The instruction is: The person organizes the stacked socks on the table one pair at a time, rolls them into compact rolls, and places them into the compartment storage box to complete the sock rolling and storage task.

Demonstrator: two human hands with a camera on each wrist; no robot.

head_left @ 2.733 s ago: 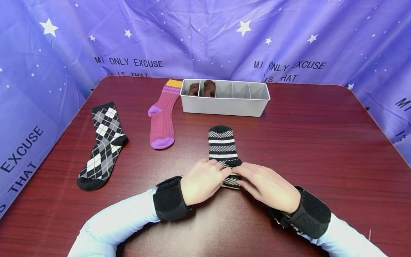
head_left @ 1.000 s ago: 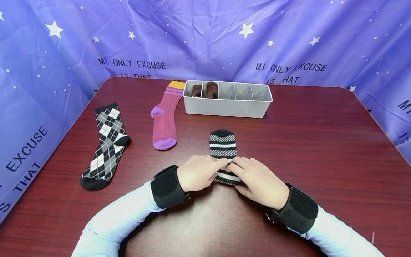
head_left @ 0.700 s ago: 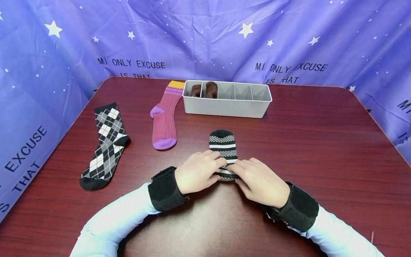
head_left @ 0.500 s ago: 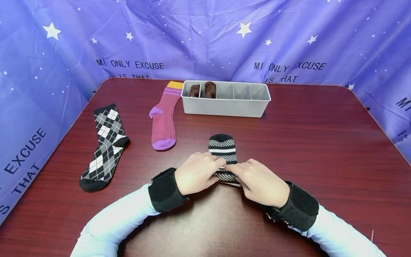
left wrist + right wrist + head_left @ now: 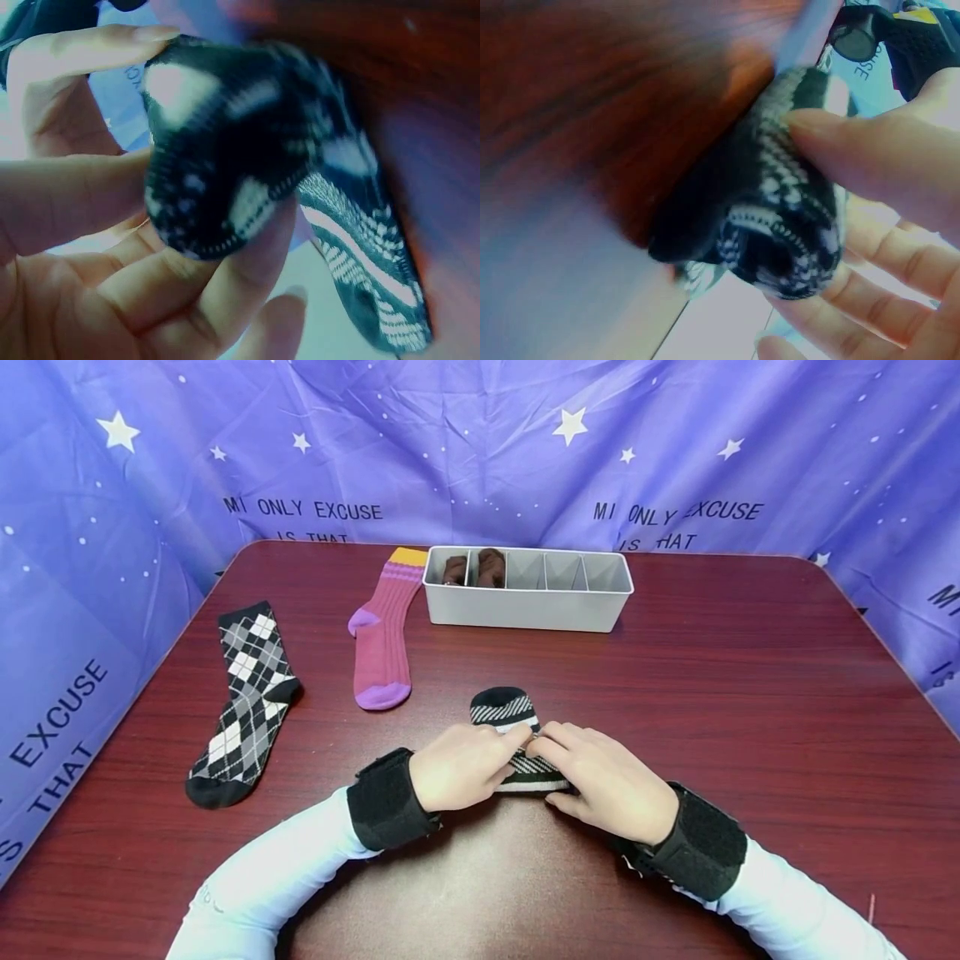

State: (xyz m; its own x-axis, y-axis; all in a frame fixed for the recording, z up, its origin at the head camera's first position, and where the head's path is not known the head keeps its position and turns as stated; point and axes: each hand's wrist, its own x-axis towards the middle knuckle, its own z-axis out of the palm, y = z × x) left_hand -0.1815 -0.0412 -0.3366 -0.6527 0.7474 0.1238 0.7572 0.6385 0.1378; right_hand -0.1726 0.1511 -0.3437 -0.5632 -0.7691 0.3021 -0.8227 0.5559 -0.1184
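A black sock with white and grey stripes [image 5: 501, 710] lies at the middle of the table, partly rolled up at its near end, its black toe pointing away. My left hand [image 5: 459, 768] pinches the left end of the roll between thumb and fingers. From the other side my right hand [image 5: 609, 787] grips the right end, thumb on the near side. In the left wrist view the rolled sock [image 5: 217, 157] sits between thumb and fingers, a flat striped length trailing off. The right wrist view shows the coiled end of the roll [image 5: 780, 247] with fingers around it.
A pale grey divided box [image 5: 528, 608] stands at the back, with brown rolled bundles [image 5: 491, 568] in its two left compartments. Left of it lies a pink sock [image 5: 382, 643] with purple heel and toe. An argyle sock [image 5: 243, 693] lies at the far left.
The striped sock has been rolled from its near end, so its flat part is much shorter. Its toe has come nearer and swung slightly left. Both hands have stayed on it.
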